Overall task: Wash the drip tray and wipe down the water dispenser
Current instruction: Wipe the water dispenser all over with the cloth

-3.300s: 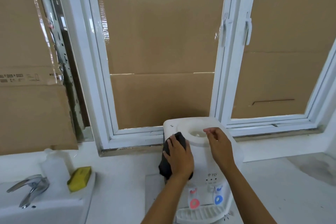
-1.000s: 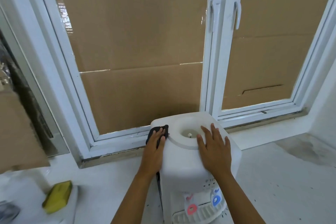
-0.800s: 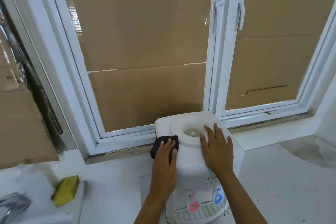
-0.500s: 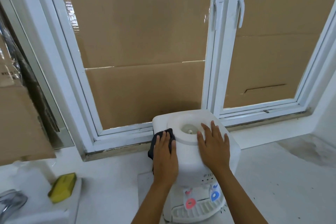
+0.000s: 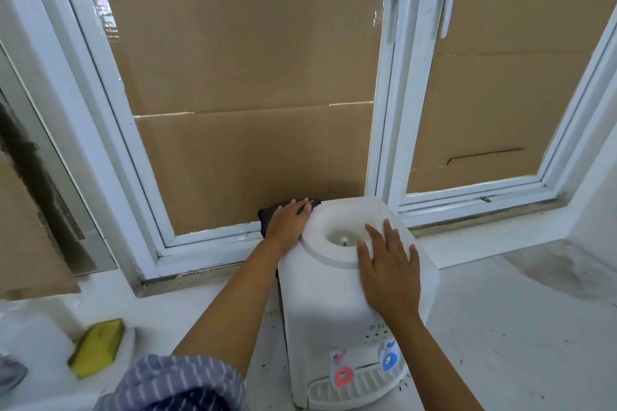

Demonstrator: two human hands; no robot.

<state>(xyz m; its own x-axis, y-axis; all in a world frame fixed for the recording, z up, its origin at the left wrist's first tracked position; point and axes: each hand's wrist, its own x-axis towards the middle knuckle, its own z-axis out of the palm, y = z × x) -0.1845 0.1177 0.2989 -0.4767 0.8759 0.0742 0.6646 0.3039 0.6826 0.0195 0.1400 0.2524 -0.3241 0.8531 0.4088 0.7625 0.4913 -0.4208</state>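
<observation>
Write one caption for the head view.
Left hand presses dark cloth on dispenser corner; right hand steadies top.

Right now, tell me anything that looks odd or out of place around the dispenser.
The window panes are covered with brown cardboard, taped at the edges. The counter right of the water dispenser shows a grey stain and dark specks. The dispenser carries no bottle. Nothing looks spilled or broken.

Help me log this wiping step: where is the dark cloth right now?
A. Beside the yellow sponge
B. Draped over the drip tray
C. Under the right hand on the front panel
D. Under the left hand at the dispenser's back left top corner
D: the left hand presses the dark cloth flat against the water dispenser's back left top corner.
</observation>
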